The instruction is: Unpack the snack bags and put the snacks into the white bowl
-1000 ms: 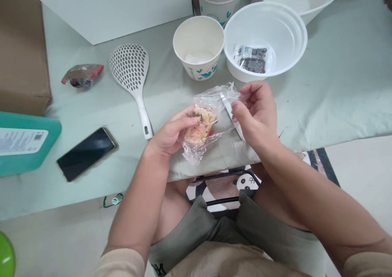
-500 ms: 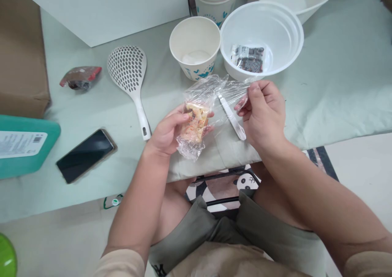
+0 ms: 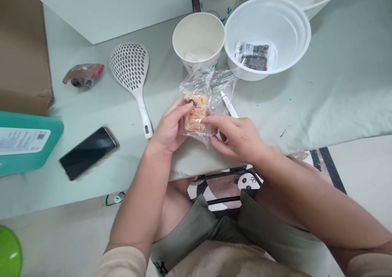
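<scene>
A small yellow-orange food packet (image 3: 195, 113) in clear plastic wrap is held in my left hand (image 3: 169, 127), thumb on its front. My right hand (image 3: 235, 137) touches the packet's right edge with a bent forefinger, its other fingers curled below. Loose clear film (image 3: 222, 85) spreads up and right from the packet. Behind the film lies a white narrow tool (image 3: 228, 104), its lower end hidden by my right hand. A paper cup (image 3: 199, 38) stands just beyond, touching a white plastic bowl (image 3: 281, 36) that holds a dark printed sachet (image 3: 253, 56).
On the left are a white slotted skimmer (image 3: 130, 67), a red-brown packet (image 3: 83, 75), a black phone (image 3: 88, 152) and a teal container (image 3: 30, 142). Stacked cups (image 3: 219, 1), a white box (image 3: 116, 7) and another pale bowl (image 3: 318, 1) stand at the back.
My right hand has let go of the stretched film and moved left and down to the packet. The film has slackened. My left hand still holds the packet, which is now more upright.
</scene>
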Demonstrator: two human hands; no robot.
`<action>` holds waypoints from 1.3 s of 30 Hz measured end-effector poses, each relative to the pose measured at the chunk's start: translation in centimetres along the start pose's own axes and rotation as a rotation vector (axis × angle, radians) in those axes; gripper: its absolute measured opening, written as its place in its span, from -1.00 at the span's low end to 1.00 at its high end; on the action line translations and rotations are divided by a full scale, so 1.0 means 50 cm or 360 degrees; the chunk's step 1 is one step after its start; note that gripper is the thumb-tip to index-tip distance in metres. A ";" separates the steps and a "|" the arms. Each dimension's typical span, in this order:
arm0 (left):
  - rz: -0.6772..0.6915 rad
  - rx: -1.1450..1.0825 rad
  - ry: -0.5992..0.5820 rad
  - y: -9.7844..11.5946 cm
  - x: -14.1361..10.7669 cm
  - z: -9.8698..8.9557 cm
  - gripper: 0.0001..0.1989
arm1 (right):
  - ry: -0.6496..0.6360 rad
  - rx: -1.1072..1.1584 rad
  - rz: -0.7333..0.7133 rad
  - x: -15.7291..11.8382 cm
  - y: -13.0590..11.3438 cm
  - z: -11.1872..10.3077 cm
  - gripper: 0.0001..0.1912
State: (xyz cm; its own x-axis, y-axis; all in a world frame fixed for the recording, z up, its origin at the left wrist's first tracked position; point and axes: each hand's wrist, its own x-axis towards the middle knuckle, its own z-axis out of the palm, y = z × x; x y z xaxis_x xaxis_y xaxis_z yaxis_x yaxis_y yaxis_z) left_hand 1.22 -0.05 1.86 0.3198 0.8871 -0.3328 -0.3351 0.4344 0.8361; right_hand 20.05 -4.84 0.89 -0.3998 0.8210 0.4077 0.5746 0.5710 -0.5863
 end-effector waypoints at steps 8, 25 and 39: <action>0.0091 -0.0114 0.0216 0.011 0.010 -0.025 -0.74 | 0.0153 0.0006 -0.0151 0.005 -0.008 -0.008 -0.80; 0.0025 -0.0399 0.0206 0.029 -0.011 -0.003 -0.77 | 0.0560 0.1073 0.0687 0.009 0.037 0.007 -0.62; 0.0152 0.0021 -0.0166 -0.027 0.005 0.023 -0.50 | 0.0226 0.1831 0.1097 0.020 0.007 0.005 -0.06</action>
State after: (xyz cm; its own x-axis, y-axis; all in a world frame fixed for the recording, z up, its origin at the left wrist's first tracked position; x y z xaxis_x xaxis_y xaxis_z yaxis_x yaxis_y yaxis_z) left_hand 2.77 -0.58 1.14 0.3776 0.9030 -0.2050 -0.3570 0.3462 0.8676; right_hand 19.64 -3.81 0.92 -0.1578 0.9712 -0.1786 -0.3213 -0.2215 -0.9207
